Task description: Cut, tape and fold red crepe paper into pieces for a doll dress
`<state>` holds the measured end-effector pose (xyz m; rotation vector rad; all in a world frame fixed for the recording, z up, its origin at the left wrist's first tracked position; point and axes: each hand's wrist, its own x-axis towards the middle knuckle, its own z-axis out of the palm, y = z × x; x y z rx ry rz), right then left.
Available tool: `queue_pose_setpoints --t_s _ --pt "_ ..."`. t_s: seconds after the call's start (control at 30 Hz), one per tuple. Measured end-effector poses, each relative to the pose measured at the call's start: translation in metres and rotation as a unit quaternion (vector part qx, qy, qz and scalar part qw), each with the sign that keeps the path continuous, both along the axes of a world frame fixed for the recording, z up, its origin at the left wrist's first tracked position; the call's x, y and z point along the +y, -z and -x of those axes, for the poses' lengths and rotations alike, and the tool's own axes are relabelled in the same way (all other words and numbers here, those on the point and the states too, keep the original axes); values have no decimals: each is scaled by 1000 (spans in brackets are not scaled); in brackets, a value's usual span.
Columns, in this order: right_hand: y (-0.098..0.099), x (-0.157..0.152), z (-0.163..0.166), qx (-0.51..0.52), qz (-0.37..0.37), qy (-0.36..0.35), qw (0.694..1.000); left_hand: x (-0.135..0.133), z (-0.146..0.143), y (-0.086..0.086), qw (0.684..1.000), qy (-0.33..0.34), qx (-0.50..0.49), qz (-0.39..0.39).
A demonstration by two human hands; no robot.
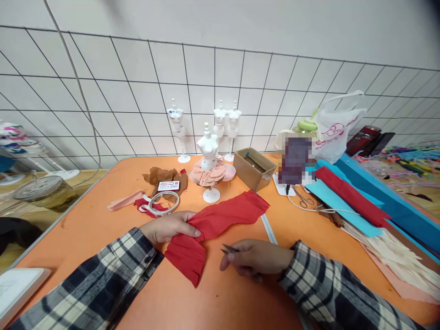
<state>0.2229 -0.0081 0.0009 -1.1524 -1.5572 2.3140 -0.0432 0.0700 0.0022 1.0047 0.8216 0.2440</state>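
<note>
One strip in play, head view: I am seeing left hand [173, 227] pinching red crepe strip [228, 215] mid-frame, long axis running from below centre toward right, short end reaching down past thumb. Right hand [254, 257] gripping dark pointed tool [227, 249], lying below strip, tips pointing upper left, not touching; left hand nearer.

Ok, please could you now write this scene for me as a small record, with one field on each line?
Left hand: grips a long red crepe-paper piece
Right hand: holds small pointed metal blades, tips parted, handles hidden, apart from the paper
Centre: white miniature dress form in a peach ruffled skirt
Behind it: three more white dress forms
Right of it: open brown cardboard box
Surface: glossy orange tabletop
</note>
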Motion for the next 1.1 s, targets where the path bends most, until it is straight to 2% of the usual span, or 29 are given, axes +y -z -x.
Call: queue_pose_setpoints --t_s 0.1,0.17,0.3,0.43,0.73,0.9,1.03,1.1 --pt "5 -4 8 48 -3 104 993 -5 -4 -7 999 25 -44 5" --pt "7 -5 10 96 -12 118 988 -8 -9 -11 998 35 -57 -2" --pt "8 -4 7 120 31 62 990 -10 -19 -11 998 -26 -45 -39" --pt "12 -4 5 109 62 25 992 -12 -26 -7 995 -87 -46 -27" --pt "6 0 9 68 -11 36 997 -19 -31 0 996 -26 -79 -38" --pt "10 0 9 77 1 38 996 -17 -33 3 994 -41 -60 -86" --pt "11 0 8 66 -4 47 997 -18 -34 3 989 30 -69 -127" --pt "11 0 9 63 -14 44 997 -18 -35 3 987 33 -66 -139"
